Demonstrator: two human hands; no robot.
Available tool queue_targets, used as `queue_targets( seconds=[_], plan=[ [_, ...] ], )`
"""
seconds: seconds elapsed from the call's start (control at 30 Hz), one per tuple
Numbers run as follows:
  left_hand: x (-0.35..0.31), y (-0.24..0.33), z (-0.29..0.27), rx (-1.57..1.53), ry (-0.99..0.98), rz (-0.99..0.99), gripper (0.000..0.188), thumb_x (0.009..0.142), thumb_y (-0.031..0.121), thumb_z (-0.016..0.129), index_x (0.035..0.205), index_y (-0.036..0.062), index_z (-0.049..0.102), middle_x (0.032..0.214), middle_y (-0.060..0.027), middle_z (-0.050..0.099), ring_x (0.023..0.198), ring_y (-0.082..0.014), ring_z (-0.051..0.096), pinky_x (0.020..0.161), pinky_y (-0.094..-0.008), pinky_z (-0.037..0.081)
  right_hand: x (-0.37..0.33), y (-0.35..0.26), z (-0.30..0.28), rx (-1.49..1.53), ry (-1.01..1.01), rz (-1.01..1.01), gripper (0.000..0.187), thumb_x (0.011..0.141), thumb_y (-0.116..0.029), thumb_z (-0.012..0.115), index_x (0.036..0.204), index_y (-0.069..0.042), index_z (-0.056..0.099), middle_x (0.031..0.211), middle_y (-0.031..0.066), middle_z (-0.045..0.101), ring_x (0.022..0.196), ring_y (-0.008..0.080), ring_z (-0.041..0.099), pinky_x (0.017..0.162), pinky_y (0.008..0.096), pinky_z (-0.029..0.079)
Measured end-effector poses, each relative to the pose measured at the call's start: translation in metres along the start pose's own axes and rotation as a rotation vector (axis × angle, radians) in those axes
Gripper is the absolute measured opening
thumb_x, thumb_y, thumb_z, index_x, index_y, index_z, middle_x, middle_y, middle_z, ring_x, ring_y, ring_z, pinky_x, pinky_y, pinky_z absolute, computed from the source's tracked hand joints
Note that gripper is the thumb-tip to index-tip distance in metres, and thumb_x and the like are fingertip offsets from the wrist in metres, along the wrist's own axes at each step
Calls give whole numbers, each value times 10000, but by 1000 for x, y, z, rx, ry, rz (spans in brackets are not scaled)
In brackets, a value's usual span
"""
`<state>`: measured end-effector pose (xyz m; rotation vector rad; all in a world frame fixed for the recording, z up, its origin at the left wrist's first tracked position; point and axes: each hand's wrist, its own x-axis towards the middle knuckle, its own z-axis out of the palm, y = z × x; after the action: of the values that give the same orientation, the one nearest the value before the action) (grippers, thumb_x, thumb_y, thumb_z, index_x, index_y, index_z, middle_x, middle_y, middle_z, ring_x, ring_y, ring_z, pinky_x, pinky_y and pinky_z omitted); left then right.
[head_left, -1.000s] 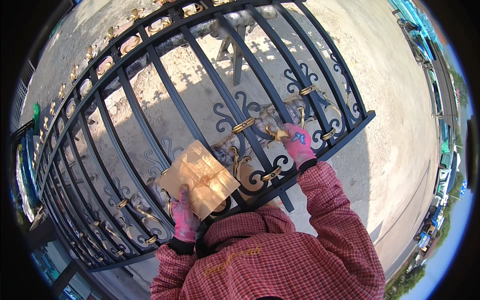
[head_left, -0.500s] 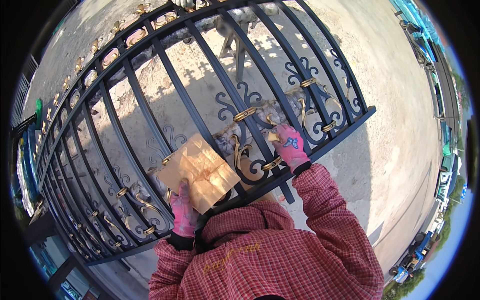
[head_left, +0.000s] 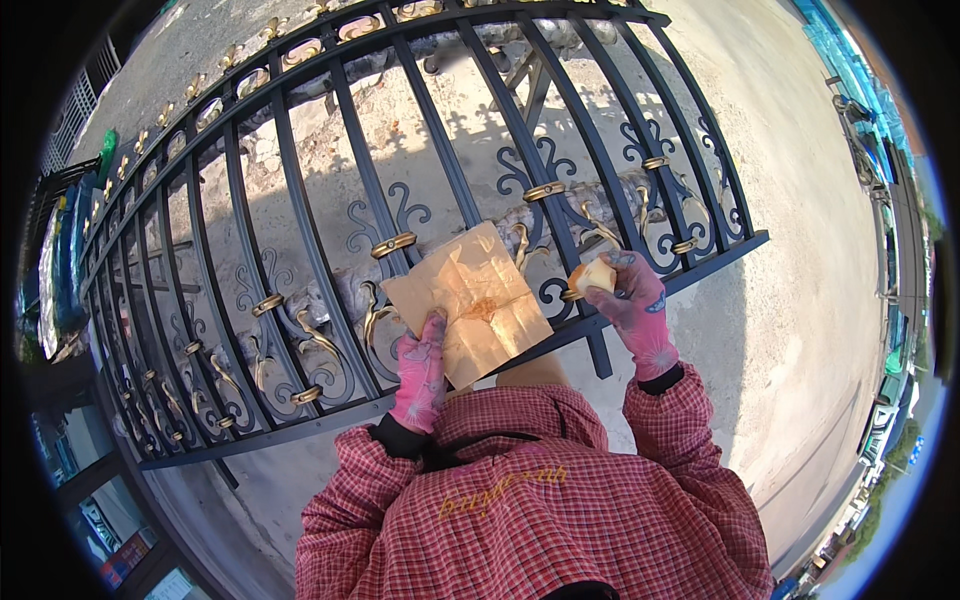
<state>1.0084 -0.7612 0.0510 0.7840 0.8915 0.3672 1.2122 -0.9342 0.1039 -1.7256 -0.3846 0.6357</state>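
Note:
My left hand (head_left: 422,378), in a pink glove, is closed on the lower left edge of a creased brown cardboard sheet (head_left: 462,285), thumb on top. A wet-looking gold-brown patch lies in the sheet's middle. In my pink-gloved right hand (head_left: 640,310) a small cream sponge (head_left: 597,275) is pinched, its left edge stained orange-gold. Both hands are over the near rail of a black metal railing (head_left: 440,140) lying flat. Several of its collars (head_left: 545,191) and leaf scrolls are gold; other scrolls (head_left: 520,172) are black. The sponge is by a gold collar near the rail; whether they touch, I cannot tell.
Wrapped, rough-looking supports (head_left: 345,283) run beneath the railing, and a metal stand leg (head_left: 537,95) shows between the bars. Concrete ground (head_left: 790,200) spreads around, part in shadow. Parked vehicles (head_left: 885,385) line the far right; blue wrapped goods (head_left: 70,270) stand at the left.
My right hand has drawn back from the scrollwork and turned, so the sponge shows more. The cardboard has shifted right along the railing with my left hand. The whole view has moved a little.

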Motion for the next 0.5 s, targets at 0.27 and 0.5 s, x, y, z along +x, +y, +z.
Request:
queue_targets(
  seconds=[0.27, 0.5],
  plan=[
    [-11, -27, 11, 89, -32, 67, 249, 943, 196, 539, 1070, -6, 610, 935, -12, 624, 799, -79, 559, 715, -227, 463, -31, -13, 47, -899, -199, -471, 436, 631, -149, 737, 1038, -85, 596, 1004, 91, 606, 927, 311, 562, 816, 383, 452],
    [-24, -35, 42, 95, 20, 105, 288, 928, 213, 556, 1096, -21, 569, 951, -38, 618, 814, -106, 585, 711, -256, 492, -15, -13, 12, -915, -383, -520, 386, 649, -172, 706, 1018, -107, 612, 1028, 49, 601, 970, 275, 547, 841, 394, 418]
  ],
)
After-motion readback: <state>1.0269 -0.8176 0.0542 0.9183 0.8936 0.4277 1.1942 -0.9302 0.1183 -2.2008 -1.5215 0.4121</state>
